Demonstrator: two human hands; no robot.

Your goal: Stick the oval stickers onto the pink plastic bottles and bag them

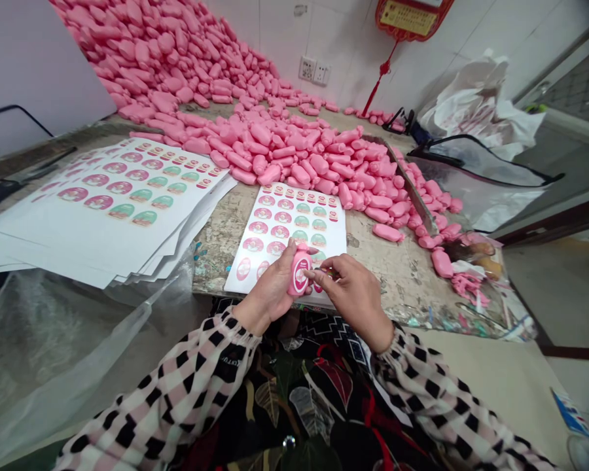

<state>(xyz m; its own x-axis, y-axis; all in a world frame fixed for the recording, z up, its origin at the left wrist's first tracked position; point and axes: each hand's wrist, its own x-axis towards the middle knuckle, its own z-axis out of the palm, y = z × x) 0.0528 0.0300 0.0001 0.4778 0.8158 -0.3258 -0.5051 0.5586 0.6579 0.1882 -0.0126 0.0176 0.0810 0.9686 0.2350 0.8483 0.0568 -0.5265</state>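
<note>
My left hand (271,288) is closed around a small pink plastic bottle (299,273) that carries a round sticker on its front. My right hand (351,288) pinches at the bottle's right side with thumb and forefinger pressed on the sticker's edge. Both hands hover over the near edge of a white sticker sheet (287,226) that lies on the worn table (397,268) and holds several round pink and green labels.
A big heap of pink bottles (275,140) covers the table's back and runs up the wall. A thick stack of sticker sheets (112,196) lies at the left. Clear plastic bags (53,340) hang at the front left, more bags (476,111) at the right.
</note>
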